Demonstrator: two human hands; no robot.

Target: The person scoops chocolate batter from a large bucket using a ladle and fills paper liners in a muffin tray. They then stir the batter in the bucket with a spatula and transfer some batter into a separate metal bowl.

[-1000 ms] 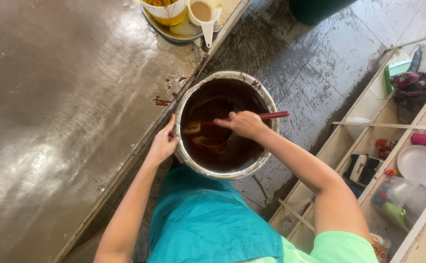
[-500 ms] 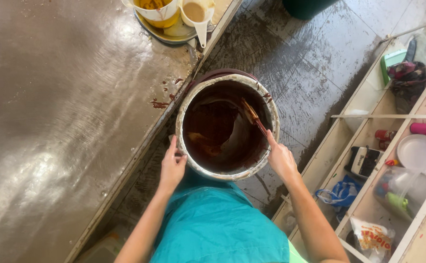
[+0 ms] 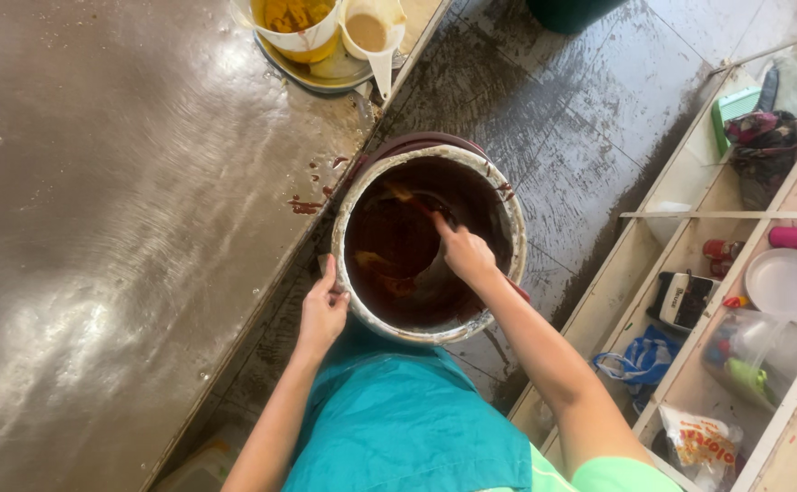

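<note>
Here, left hand (image 3: 322, 314) flat on bucket (image 3: 362, 301) rim; right hand (image 3: 465, 254) grips spoon (image 3: 414, 202) inside.

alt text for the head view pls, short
Seen from above, a person's right hand reaches into a large round pot of dark brown paste, gripping a utensil, while the left hand steadies the rim beside a steel table.

Bare forearms, no rings or watch showing, teal apron over the lap, light green short sleeve at the right shoulder
</note>
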